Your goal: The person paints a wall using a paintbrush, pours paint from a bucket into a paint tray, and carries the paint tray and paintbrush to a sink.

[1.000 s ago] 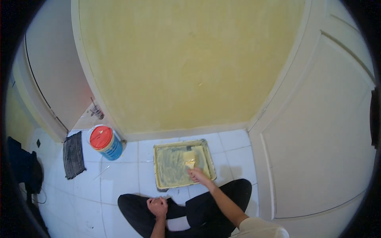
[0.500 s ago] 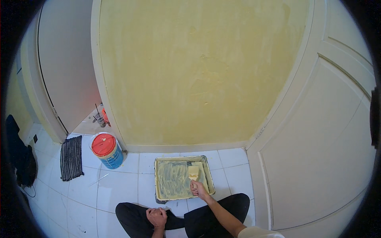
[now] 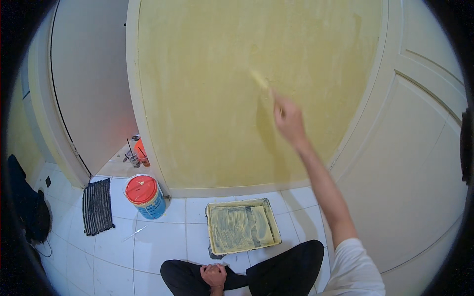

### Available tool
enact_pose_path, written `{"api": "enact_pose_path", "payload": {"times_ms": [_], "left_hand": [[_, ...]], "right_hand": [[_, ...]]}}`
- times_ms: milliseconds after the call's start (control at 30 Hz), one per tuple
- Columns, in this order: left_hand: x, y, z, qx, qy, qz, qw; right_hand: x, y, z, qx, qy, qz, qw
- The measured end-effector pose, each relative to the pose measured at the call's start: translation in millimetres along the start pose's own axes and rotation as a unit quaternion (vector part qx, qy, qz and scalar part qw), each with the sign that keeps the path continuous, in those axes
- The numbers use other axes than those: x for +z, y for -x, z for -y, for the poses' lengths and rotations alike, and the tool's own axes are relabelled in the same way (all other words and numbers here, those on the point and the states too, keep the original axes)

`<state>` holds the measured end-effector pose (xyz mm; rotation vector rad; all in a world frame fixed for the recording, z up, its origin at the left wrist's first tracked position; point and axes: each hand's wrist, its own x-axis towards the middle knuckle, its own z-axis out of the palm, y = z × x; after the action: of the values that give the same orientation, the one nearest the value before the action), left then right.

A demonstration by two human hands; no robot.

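Observation:
My right hand (image 3: 289, 117) is raised in front of the yellow wall (image 3: 212, 123), fingers closed round the handle of a paintbrush (image 3: 260, 79). Motion blurs the brush, and whether its tip touches the wall I cannot tell. Below, a paint tray (image 3: 213, 236) coated with streaked yellow paint lies on the floor before my crossed legs. My left hand (image 3: 213, 276) rests on my lap with its fingers curled in; whether anything is inside is hidden.
Left of the tray stands a blue paint bucket (image 3: 153, 209) with a red lid. Beyond it are a striped mat (image 3: 98, 207), cups (image 3: 133, 159) in the doorway and a dark bundle (image 3: 29, 207). A panelled door (image 3: 395, 163) closes off the right side.
My right hand has lifted the paintbrush out of the tray and up to the wall. The left hand stays on my lap. The whole view has shifted slightly.

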<state>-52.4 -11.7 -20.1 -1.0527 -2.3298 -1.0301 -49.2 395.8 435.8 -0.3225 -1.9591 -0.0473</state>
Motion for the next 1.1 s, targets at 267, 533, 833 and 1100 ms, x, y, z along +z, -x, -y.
{"api": "enact_pose_path", "payload": {"times_ms": [267, 533, 833, 1100], "left_hand": [[8, 1, 1, 0.003, 0.009, -0.004, 1.0], [1, 2, 5, -0.013, 0.02, 0.007, 1.0], [3, -2, -7, 0.01, 0.002, 0.01, 1.0], [1, -6, -9, 0.009, 0.003, 0.0, 1.0]], "right_hand": [[-4, -181, 33, -0.098, 0.238, -0.057, 0.965], [61, -21, 81, -0.001, 0.284, 0.228, 0.931], [31, -157, -3, -0.02, 0.185, 0.407, 0.894], [-90, -325, 54, -0.108, 0.344, -0.087, 0.929]]}}
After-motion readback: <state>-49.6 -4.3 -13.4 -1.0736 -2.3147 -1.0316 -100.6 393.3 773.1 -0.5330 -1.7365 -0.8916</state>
